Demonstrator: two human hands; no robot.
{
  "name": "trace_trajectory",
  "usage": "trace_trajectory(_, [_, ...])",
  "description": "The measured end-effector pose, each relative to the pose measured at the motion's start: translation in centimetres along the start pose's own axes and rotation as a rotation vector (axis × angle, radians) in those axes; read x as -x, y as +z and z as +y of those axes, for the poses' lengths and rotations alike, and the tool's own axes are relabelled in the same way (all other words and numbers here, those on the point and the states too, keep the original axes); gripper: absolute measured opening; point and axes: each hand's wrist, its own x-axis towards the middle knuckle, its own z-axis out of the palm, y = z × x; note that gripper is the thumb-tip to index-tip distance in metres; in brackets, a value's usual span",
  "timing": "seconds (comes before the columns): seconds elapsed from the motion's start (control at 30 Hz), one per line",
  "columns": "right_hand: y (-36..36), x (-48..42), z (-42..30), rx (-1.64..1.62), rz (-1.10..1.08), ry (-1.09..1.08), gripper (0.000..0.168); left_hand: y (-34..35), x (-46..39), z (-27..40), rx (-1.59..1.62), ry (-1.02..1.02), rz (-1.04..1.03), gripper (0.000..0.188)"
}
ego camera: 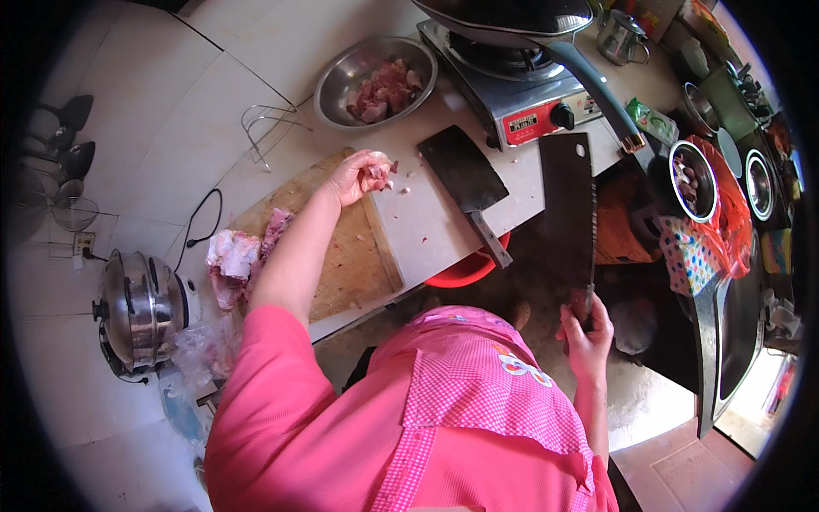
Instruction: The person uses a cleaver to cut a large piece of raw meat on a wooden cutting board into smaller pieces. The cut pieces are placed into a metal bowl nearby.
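Note:
My left hand is closed around raw meat pieces, held above the far end of a wooden cutting board. In my right hand is the handle of a large cleaver, its dark blade pointing away from me, off the counter's front edge. A second cleaver lies on the counter, its handle jutting past the edge. Larger chunks of raw meat rest at the board's left end, partly behind my left forearm. A steel basin by the wall holds cut meat.
A gas stove carries a wok whose handle reaches out toward me. Below the counter edge sits a red basin. A wire rack, small meat scraps and a steel steamer are along the wall. Bowls stand right.

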Motion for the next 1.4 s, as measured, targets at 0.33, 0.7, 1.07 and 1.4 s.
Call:
trace_trajectory(0.33, [-2.8,-0.6,0.0,-0.079,0.05,0.001,0.03,3.1,3.4,1.0,0.398,0.002,0.012,0.037])
trace_trajectory(0.7, [-4.3,0.9,1.1,0.082,-0.087,-0.176,0.039,6.4,4.8,1.2,0.337,0.135,-0.149,0.061])
trace_trajectory(1.07, [-2.4,1.7,0.5,0.097,-0.125,-0.114,0.04,6.9,6.7,1.4,0.275,0.213,-0.202,0.067])
trace_trajectory(1.4, [-1.8,2.3,1.3,0.095,-0.133,-0.103,0.04,4.9,7.4,0.6,0.13,0.255,-0.077,0.066])
